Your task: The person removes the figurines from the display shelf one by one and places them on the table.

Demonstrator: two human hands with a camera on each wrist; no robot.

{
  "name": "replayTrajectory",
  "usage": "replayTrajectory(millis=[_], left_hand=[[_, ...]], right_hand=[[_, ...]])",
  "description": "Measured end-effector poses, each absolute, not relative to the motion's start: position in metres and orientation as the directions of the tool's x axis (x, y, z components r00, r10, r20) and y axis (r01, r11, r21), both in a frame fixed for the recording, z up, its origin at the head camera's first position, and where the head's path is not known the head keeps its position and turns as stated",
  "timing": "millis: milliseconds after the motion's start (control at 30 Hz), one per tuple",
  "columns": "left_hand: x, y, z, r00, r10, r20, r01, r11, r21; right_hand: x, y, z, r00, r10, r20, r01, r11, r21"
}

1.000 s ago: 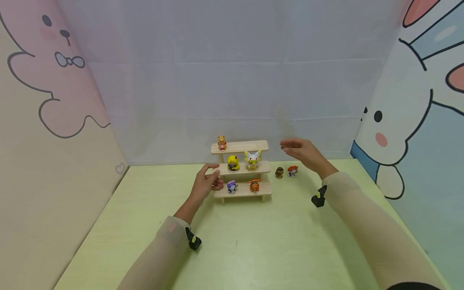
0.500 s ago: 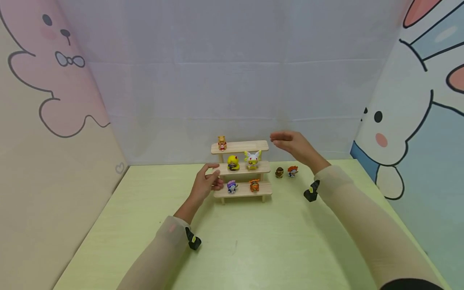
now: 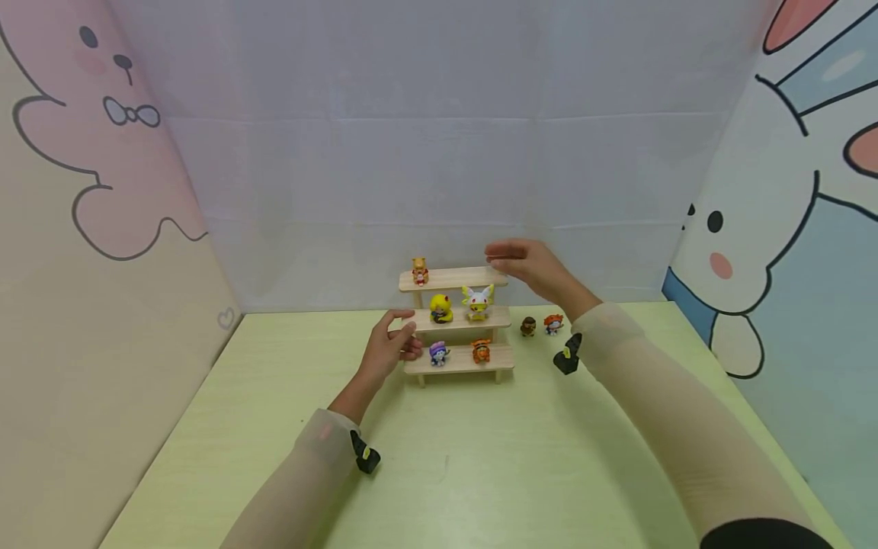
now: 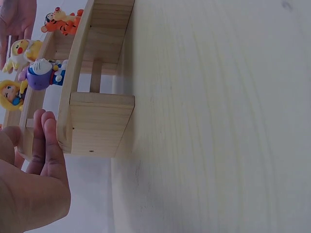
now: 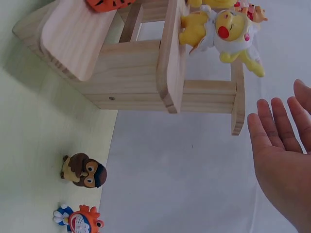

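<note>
A three-tier wooden display shelf [image 3: 461,360] stands on the table with toy figurines on it. At its left end my left hand [image 3: 386,347] grips the edge of the middle tier, fingers bent around the end. My right hand [image 3: 538,267] is raised over the right end of the top tier, fingers straight and palm bare. A bear figurine [image 3: 420,271] stands at the top left. On the middle tier are a yellow-haired figurine [image 3: 441,309] and a white-eared yellow one [image 3: 478,303]. A purple-capped figurine [image 3: 439,353] and a tiger figurine [image 3: 481,351] occupy the bottom tier.
To the right of the shelf, an owl figurine [image 5: 83,170] and an orange-hooded figurine [image 5: 80,219] stand on the pale table [image 3: 439,473]. A light cloth backdrop [image 3: 439,152] hangs behind, and cartoon-printed panels flank both sides.
My right hand has moved left and slightly up, from beside the shelf to over the right end of its top tier. The left hand and figurines stay put.
</note>
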State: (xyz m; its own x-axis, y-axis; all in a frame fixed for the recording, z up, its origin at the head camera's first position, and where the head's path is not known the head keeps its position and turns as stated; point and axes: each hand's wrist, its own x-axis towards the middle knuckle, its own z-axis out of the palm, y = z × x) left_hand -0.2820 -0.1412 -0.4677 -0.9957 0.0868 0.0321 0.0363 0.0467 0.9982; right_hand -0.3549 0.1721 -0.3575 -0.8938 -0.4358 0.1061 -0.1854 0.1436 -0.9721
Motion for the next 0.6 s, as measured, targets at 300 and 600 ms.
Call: replayTrajectory(millis=[300,600], left_hand=[[-0.283,-0.142,-0.469,-0.995,0.095,0.037,0.041,0.041,0.998],[-0.282,-0.142,-0.466,-0.995,0.099,0.023,0.027,0.041,0.999]], right_hand=[[-0.358,0.142,-0.35,-0.873,-0.48,0.089,-0.214,0.211,-0.954],[-0.36,0.12,-0.34,-0.862,-0.499,0.092,-0.237,0.237,-0.942]])
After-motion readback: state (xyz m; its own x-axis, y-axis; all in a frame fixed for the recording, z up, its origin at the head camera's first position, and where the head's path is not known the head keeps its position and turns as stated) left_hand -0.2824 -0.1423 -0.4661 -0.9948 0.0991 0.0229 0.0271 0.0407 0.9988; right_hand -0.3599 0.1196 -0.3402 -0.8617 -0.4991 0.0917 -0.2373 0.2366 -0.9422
